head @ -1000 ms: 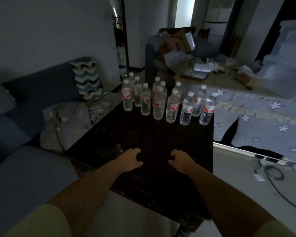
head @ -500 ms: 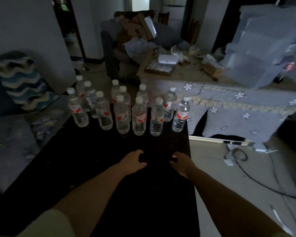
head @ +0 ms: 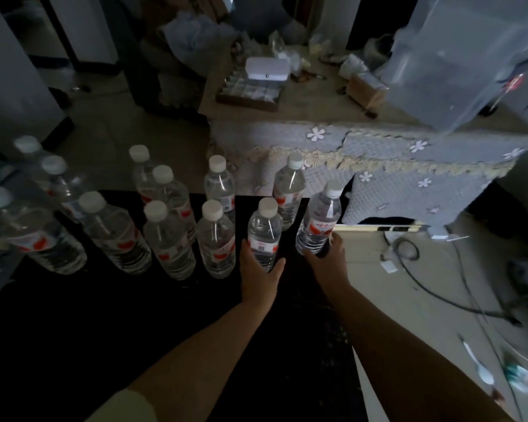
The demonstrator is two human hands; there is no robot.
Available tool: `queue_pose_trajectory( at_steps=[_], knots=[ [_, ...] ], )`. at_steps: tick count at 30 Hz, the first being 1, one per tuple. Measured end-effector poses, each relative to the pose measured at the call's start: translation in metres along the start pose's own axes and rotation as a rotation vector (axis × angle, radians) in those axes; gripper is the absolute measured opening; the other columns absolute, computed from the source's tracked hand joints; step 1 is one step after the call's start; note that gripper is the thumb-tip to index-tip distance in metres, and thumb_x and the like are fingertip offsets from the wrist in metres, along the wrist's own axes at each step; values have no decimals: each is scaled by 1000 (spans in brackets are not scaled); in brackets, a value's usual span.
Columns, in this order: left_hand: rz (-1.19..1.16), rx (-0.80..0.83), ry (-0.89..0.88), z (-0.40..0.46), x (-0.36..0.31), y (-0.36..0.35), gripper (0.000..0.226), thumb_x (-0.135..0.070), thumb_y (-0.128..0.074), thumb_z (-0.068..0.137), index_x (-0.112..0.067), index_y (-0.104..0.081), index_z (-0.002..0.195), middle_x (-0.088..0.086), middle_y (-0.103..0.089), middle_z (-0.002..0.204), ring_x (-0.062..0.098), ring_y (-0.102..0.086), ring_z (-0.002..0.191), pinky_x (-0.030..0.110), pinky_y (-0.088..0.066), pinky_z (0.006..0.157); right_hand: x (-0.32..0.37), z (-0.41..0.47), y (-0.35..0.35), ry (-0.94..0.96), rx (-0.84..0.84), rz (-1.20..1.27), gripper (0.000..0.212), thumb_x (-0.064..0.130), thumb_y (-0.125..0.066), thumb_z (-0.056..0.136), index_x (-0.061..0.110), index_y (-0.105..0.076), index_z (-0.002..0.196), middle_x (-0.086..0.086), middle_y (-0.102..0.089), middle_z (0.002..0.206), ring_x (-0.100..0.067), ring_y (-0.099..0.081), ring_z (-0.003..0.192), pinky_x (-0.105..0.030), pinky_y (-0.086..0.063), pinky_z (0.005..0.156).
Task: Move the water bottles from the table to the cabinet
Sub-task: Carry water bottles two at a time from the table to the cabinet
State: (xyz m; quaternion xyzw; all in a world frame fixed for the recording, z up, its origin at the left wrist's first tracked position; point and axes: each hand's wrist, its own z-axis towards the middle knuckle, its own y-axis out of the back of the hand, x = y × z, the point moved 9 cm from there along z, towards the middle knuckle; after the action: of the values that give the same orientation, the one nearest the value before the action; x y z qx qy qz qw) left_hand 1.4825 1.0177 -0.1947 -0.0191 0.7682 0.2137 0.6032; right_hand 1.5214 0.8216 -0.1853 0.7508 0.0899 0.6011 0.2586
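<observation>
Clear plastic water bottles (head: 168,239) with white caps and red-and-white labels stand in loose rows across the far half of a black table (head: 134,315), the leftmost ones blurred at the frame's left edge. Toward the right end of the near row, the left hand (head: 258,277) is wrapped round the lower part of one bottle (head: 264,233), thumb on its right side and fingers curled up its left; the bottle stands upright on the table. Just to the right, at the table's right edge, the right hand (head: 325,260) grips the base of the rightmost bottle (head: 319,222), which tilts slightly right; whether its bottom rests on the table cannot be told. Beyond the table, farther right, sits a low surface under a grey cloth with white flowers (head: 409,166), carrying a translucent storage bin (head: 457,56). Cables (head: 439,287) trail over the pale floor on the right.
</observation>
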Motion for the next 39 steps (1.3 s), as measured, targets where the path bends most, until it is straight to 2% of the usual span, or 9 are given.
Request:
queue_pose_trajectory(
  at_steps=[4, 8, 11, 14, 17, 23, 29, 35, 39],
  knots=[
    [-119, -167, -7, 21, 7, -3, 80, -15, -83, 70, -7, -38, 136, 8, -50, 136, 17, -49, 123, 29, -41, 102, 8, 30, -12, 15, -102, 198, 90, 21, -84, 69, 14, -31, 141, -9, -51, 134, -25, -53, 121, -42, -46, 101],
    [-151, -228, -20, 37, 14, -7, 78, -20, -85, 65, -12, -44, 130, -2, -54, 120, 9, -51, 109, 24, -42, 90, 3, 50, -17, 4, -209, 294, 83, 25, -84, 67, 15, -37, 134, -5, -58, 123, -22, -59, 111, -43, -51, 94],
    [-150, -185, -33, 45, 14, -10, 71, -20, -85, 65, -16, -47, 125, -6, -56, 114, 11, -58, 106, 26, -48, 88, 3, 55, -13, 30, -231, 290, 74, 24, -82, 70, 14, -41, 131, 0, -60, 112, -18, -61, 100, -34, -52, 85],
    [-118, -147, -44, 46, 13, -13, 68, -19, -83, 67, -15, -47, 125, 3, -61, 118, 19, -61, 108, 32, -50, 91, 0, 49, -3, 55, -223, 262, 66, 22, -81, 72, 16, -44, 126, 3, -60, 106, -14, -62, 94, -28, -49, 80],
    [-101, -115, -47, 34, 12, -14, 67, -21, -83, 68, -16, -48, 125, 2, -62, 120, 16, -60, 107, 25, -45, 85, -6, 32, 4, 52, -180, 228, 58, 24, -81, 72, 29, -44, 116, 8, -60, 99, -2, -60, 81, -15, -45, 70],
    [-13, 59, -23, -16, 17, -14, 65, -27, -83, 70, -19, -49, 125, -1, -63, 117, 18, -62, 105, 23, -43, 79, -22, -13, 20, 13, -66, 112, 60, 31, -80, 72, 24, -46, 121, 6, -60, 98, -15, -60, 86, -30, -47, 78],
    [34, 199, 84, -76, 37, 9, 69, -25, -81, 73, -14, -45, 131, 6, -59, 125, 26, -59, 114, 32, -46, 90, -46, -79, 44, 2, -11, -6, 59, 39, -81, 69, 24, -49, 116, 11, -57, 88, -5, -54, 71, -20, -41, 66],
    [76, 233, 110, -129, 51, 30, 61, -22, -81, 72, -14, -50, 124, 1, -61, 109, 15, -57, 95, 26, -42, 81, -64, -141, 62, 12, 66, -79, 59, 44, -80, 69, 21, -49, 114, 6, -62, 89, -16, -62, 81, -28, -47, 74],
    [64, 319, 113, -162, 54, 32, 58, -26, -81, 73, -14, -54, 124, 1, -65, 112, 20, -62, 104, 29, -45, 85, -69, -179, 80, 19, 89, -124, 53, 49, -76, 73, 21, -48, 107, -1, -67, 96, -19, -64, 84, -32, -52, 77]
  ],
)
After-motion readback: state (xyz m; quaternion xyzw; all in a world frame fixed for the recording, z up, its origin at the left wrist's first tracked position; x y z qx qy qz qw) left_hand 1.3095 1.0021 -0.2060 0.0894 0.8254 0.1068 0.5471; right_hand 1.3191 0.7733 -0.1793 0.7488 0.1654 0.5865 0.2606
